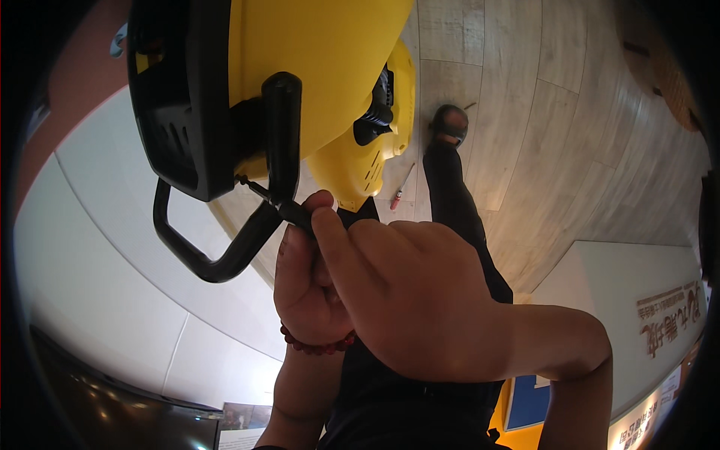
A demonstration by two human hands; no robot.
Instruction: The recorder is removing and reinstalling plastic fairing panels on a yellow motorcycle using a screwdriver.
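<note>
My right hand grips the handle of a slim black screwdriver between thumb and fingers. Curled beneath it, my left hand closes around the same handle; a dark red bead bracelet circles that wrist. The screwdriver slants up to the left, its tip at the lower corner of a black panel on a large yellow machine body. Whether the tip sits in a screw is too small to tell. A bent black tube handle juts from the machine just left of my hands.
A red-handled screwdriver lies on the wood-plank floor beyond my hands. Next to it is my dark-trousered leg with a black sandal. A curved white surface fills the left, and a white printed panel stands at the right.
</note>
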